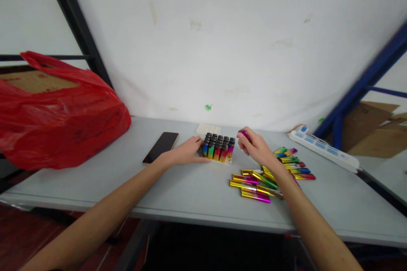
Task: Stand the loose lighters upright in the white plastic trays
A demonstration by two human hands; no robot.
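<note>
**Steadied on the left, it seems; pinched on the right**

Table (190, 194) runs full width. Red bag (73, 123) at left and power strip (324, 149) at far right sit toward the ends, probably to leave you working room. Loose lighters (249, 178) scattered right, likely for easy reach. Your left hand (186, 151) and right hand (252, 146) are apart: left spread against the left side of the upright lighters (218, 148) at centre, presumably bracing those packed rows; right closed on a single lighter (243, 134), just beside them.
</note>
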